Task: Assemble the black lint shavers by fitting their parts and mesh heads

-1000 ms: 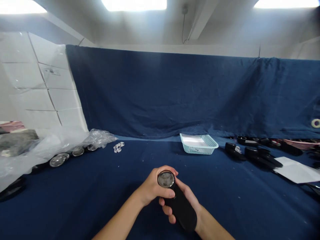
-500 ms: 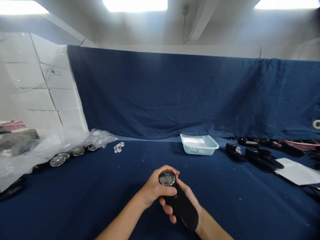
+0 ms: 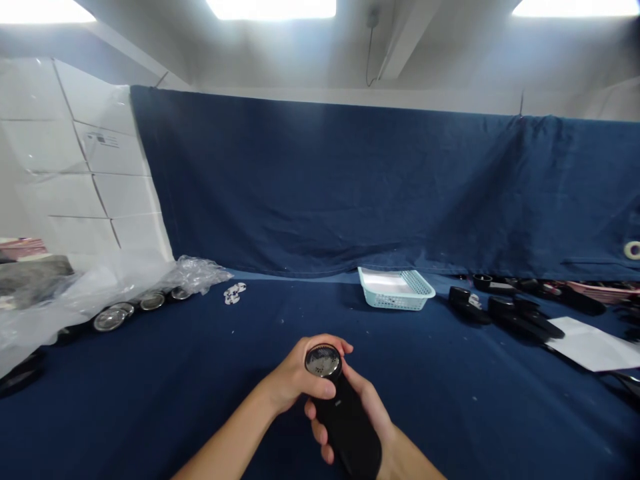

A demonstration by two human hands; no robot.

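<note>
- My left hand (image 3: 303, 377): clamped round the head of the shaver (image 3: 347, 423), thumb just below its mesh.
- Shaver: low centre, tilted, above blue cloth (image 3: 200, 373).
- My right hand (image 3: 370, 407): wrapped round its black body.

Overhead lighting, bright above and dimmer below. Three ceiling lights (image 3: 273, 8) are overexposed to flat white, with hazy glare spreading over the ceiling (image 3: 320, 57). Folds in the dark blue curtain (image 3: 300, 180) show soft shading, deepest toward the right. Small highlights mark the clear plastic (image 3: 200, 275) and the perforated metal head (image 3: 323, 361). A soft shadow borders the pale blue basket (image 3: 397, 301). Wide-angle distortion stretches the edges, where the white boxes (image 3: 123, 157) lean and fine detail blurs.
</note>
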